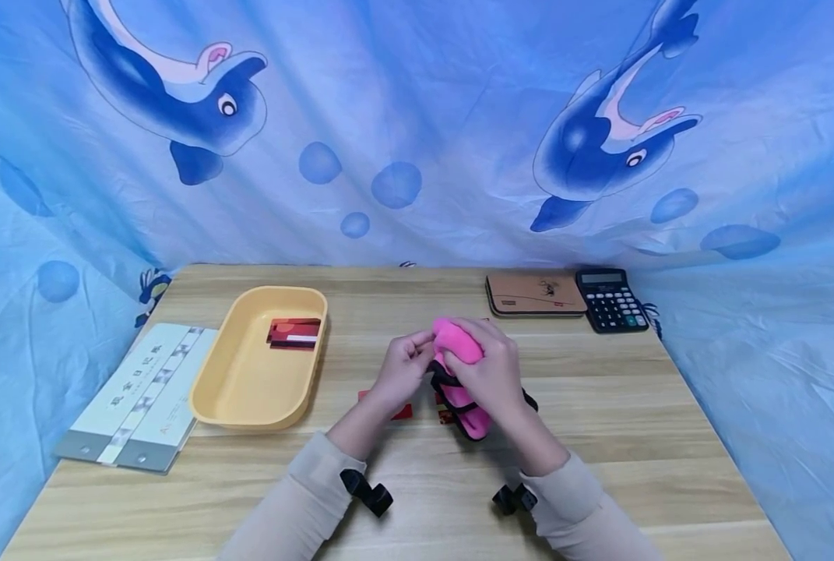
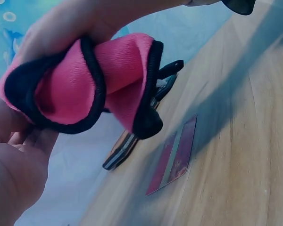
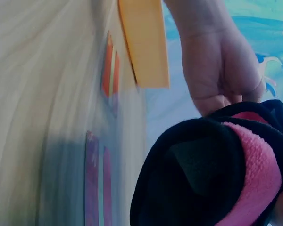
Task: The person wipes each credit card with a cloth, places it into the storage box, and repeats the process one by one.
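Note:
Between both hands, above the table, is a folded pink fuzzy cloth item (image 1: 459,343) with black edging; its exact kind cannot be told. My right hand (image 1: 490,366) grips it from the right, thumb across the pink part. On the other side, the fingertips of my left hand (image 1: 404,368) pinch its edge. In the left wrist view the pink cloth item (image 2: 115,80) curls open in rolled layers. The right wrist view has its dark opening towards the camera. Below lie a red card (image 1: 401,411) and a second card (image 1: 445,411), partly covered by the hands and cloth.
A yellow tray (image 1: 248,389) with red striped cards (image 1: 294,333) inside stands at left. Beside it lies a grey-white folder (image 1: 143,389). A brown zipped case (image 1: 536,296) and a black calculator (image 1: 610,300) sit at the back right. A blue dolphin-print curtain (image 1: 445,117) hangs behind.

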`<action>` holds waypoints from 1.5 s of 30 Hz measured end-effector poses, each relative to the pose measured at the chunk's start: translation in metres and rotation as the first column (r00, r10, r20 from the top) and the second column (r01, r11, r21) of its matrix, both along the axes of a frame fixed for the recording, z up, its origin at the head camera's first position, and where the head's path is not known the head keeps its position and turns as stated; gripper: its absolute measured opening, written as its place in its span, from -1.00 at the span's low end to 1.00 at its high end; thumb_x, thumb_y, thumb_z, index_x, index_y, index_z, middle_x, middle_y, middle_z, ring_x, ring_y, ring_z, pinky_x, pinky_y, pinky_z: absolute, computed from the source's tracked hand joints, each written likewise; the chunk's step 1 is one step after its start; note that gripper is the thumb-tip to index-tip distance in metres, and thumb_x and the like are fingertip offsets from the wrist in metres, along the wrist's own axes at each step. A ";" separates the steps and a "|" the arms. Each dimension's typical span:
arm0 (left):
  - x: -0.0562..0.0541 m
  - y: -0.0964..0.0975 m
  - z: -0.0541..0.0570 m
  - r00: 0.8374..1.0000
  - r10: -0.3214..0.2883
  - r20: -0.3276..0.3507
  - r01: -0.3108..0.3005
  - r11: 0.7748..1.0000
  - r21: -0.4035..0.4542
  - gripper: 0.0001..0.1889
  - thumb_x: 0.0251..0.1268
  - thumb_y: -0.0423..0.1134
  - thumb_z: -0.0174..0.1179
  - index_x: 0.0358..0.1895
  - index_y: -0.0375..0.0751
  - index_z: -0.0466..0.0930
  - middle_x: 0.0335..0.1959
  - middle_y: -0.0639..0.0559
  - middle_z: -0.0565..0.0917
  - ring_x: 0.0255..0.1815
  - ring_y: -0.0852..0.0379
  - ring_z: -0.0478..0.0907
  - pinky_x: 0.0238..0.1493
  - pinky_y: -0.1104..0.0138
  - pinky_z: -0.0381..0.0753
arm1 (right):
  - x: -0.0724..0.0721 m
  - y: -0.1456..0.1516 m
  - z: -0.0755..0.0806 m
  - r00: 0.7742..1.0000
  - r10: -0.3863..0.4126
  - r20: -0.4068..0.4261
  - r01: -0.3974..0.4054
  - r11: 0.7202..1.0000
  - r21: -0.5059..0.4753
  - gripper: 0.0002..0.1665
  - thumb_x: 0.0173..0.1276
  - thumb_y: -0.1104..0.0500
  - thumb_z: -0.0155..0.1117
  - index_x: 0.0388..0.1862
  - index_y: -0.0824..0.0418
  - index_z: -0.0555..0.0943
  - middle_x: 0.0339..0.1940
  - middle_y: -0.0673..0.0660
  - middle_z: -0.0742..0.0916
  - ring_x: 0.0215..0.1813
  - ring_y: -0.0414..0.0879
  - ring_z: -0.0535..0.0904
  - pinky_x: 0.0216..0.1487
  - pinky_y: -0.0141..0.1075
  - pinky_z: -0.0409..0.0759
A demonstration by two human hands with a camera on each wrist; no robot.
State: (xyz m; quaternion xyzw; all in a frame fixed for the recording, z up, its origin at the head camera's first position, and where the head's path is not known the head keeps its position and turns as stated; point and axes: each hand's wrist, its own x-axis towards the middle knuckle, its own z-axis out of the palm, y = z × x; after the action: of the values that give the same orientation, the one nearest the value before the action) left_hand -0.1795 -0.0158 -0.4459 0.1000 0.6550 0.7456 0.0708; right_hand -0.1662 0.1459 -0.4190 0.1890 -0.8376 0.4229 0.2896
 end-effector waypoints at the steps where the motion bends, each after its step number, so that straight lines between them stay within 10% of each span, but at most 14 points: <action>1: 0.000 -0.001 0.001 1.000 -0.005 0.001 0.005 1.000 0.016 -0.62 0.53 -0.49 0.01 0.33 -0.54 0.43 0.13 -0.40 0.64 0.07 0.06 0.67 0.10 0.29 0.68 | -0.001 0.003 0.000 1.000 -0.016 -0.001 0.016 1.000 0.003 -0.50 0.02 0.29 0.62 0.02 0.21 0.76 -0.12 0.17 0.79 -0.18 0.03 0.70 -0.32 -0.12 0.69; 10: 0.002 -0.011 0.008 0.998 -0.004 0.070 -0.007 0.987 0.160 -0.58 0.53 -0.50 0.03 0.36 -0.61 0.34 0.24 -0.50 0.52 -0.02 -0.16 0.73 0.08 0.22 0.67 | -0.007 0.031 -0.002 0.985 -0.171 0.003 0.171 0.985 -0.013 -0.47 -0.03 0.34 0.63 0.01 0.27 0.76 -0.12 0.22 0.78 -0.19 0.10 0.70 -0.31 -0.06 0.66; 28: 0.000 0.003 0.002 0.997 -0.062 0.048 0.059 0.996 0.066 -0.61 0.54 -0.51 -0.07 0.35 -0.49 0.43 0.06 -0.38 0.68 -0.15 0.27 0.66 0.01 0.42 0.68 | 0.010 -0.003 0.005 0.998 0.059 0.017 -0.058 0.998 -0.038 -0.52 0.04 0.28 0.64 0.00 0.24 0.76 -0.08 0.14 0.78 -0.08 0.00 0.71 -0.22 -0.13 0.72; 45: 0.003 -0.013 0.018 0.993 -0.036 0.116 0.014 0.984 0.180 -0.63 0.53 -0.50 0.03 0.30 -0.58 0.41 0.22 -0.46 0.56 0.05 -0.14 0.70 0.07 0.23 0.69 | -0.003 0.025 0.008 0.985 -0.147 -0.085 0.149 0.989 0.008 -0.47 -0.04 0.35 0.64 0.00 0.30 0.75 -0.14 0.23 0.76 -0.23 0.13 0.71 -0.35 -0.03 0.69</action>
State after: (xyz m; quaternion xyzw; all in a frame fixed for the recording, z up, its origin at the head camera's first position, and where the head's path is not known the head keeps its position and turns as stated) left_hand -0.1769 -0.0292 -0.4279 0.0696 0.5786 0.8052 0.1097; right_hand -0.1690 0.1709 -0.4112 0.1461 -0.8394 0.3858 0.3539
